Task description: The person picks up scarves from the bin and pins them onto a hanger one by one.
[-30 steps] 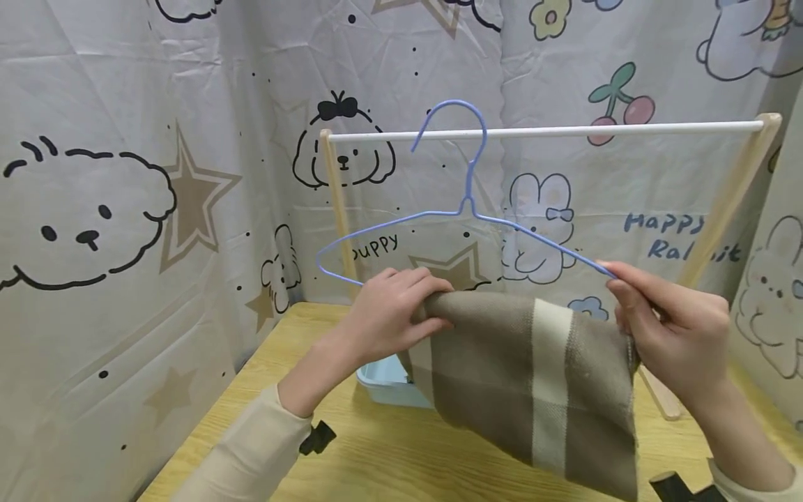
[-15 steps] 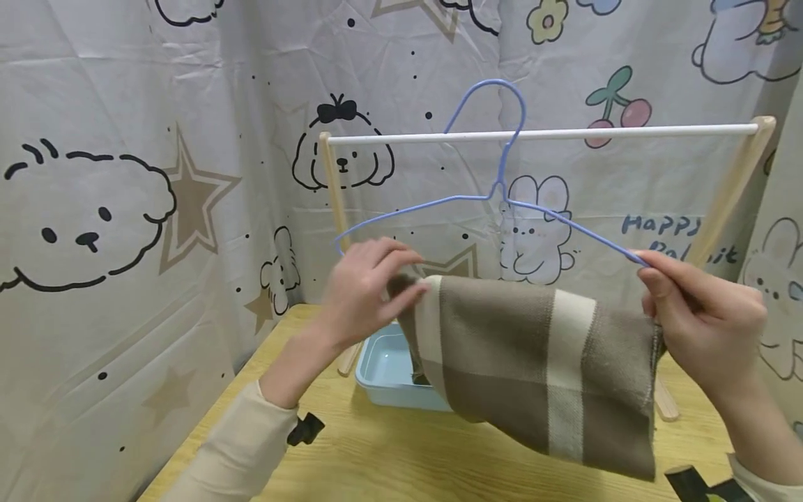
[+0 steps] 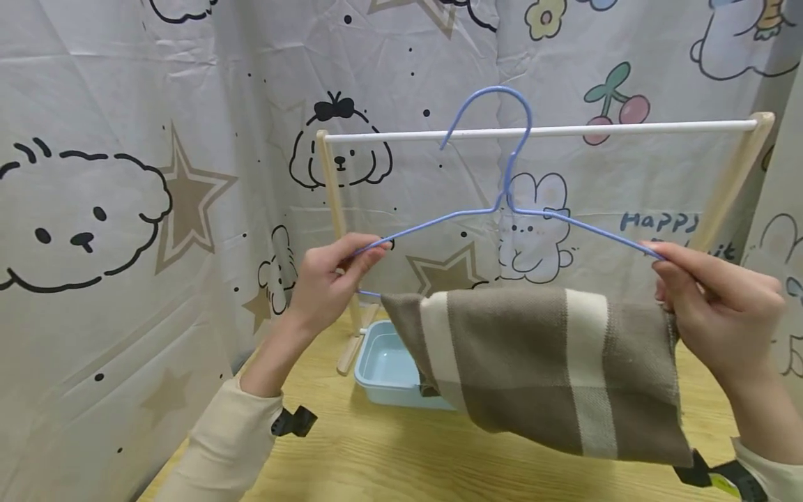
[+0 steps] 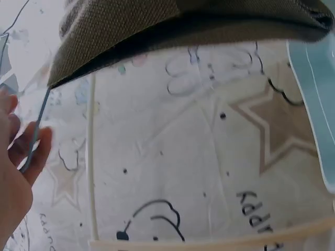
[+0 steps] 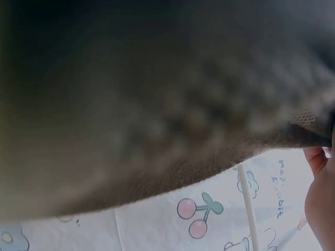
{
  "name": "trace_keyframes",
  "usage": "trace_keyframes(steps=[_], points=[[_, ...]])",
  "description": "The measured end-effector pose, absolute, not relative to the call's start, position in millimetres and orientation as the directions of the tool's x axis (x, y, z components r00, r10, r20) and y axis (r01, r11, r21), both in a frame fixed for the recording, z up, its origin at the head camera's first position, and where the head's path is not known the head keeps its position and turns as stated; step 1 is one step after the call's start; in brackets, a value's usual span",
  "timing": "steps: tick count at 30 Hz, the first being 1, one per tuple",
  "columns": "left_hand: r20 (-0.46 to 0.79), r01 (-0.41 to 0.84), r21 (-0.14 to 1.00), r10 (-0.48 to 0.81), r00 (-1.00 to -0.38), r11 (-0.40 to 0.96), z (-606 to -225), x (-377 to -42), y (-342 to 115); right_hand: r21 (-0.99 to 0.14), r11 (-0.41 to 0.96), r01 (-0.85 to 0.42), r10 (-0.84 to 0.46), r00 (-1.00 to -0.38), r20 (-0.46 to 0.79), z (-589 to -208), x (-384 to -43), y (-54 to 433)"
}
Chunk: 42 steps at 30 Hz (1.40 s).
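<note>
Hanger point(image 3: 508, 176), one, blue, slim, upright, held in front of you between both your hands, its hook crossing the rail in the head view with the tip in front. Your left hand point(image 3: 323, 286): thumb and forefinger pinching the hanger's left shoulder. Your right hand point(image 3: 728, 307): thumb and forefinger pinching its right shoulder; whether the lower fingers also take in fabric, you cannot tell. Cloth point(image 3: 514, 362), one, brown with cream stripes, draped over the hanger's lower bar, its upper left corner below and just beside your left hand, its right edge beneath your right hand. Rack point(image 3: 627, 128), one, white rail on pale wooden legs, standing behind the hanger. Basin point(image 3: 401, 396), one, light blue, on the table point(image 3: 376, 467), partly hidden by the cloth. Backdrop point(image 3: 401, 42), pale fabric, printed with puppies, rabbits, stars and cherries.
</note>
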<state>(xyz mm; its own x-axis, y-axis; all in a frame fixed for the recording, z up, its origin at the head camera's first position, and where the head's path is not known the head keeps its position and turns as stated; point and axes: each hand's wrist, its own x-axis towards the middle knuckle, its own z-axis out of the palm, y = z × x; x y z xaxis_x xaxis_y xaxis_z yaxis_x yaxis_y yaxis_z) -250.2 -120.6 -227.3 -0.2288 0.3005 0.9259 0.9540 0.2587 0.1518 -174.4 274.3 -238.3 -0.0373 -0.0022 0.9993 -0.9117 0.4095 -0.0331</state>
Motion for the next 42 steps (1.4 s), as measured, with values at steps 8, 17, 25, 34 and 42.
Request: trace_keyframes(steps=[8, 17, 25, 34, 42], points=[[0.998, 0.975, 0.064, -0.037, -0.057, 0.215, -234, -234, -114, 0.0, 0.452, -0.892, -0.111, -0.056, 0.992, -235, -178, 269], [0.979, 0.942, 0.175, -0.155, -0.135, 0.287, -249, -234, -130, -0.042, 0.586, -0.809, -0.276, -0.249, 0.928, -250, -193, 266], [0.961, 0.918, 0.245, -0.203, -0.187, 0.311, -271, -236, -149, -0.183, 0.629, -0.756, -0.242, -0.414, 0.878, -281, -199, 289], [0.936, 0.892, 0.307, -0.273, -0.221, 0.331, -289, -239, -154, -0.467, 0.696, -0.545, -0.139, -0.741, 0.657, -338, -215, 311], [0.918, 0.875, 0.359, -0.292, -0.269, 0.324, -301, -239, -147, -0.525, 0.704, -0.479, -0.19, -0.838, 0.511, -387, -232, 326]])
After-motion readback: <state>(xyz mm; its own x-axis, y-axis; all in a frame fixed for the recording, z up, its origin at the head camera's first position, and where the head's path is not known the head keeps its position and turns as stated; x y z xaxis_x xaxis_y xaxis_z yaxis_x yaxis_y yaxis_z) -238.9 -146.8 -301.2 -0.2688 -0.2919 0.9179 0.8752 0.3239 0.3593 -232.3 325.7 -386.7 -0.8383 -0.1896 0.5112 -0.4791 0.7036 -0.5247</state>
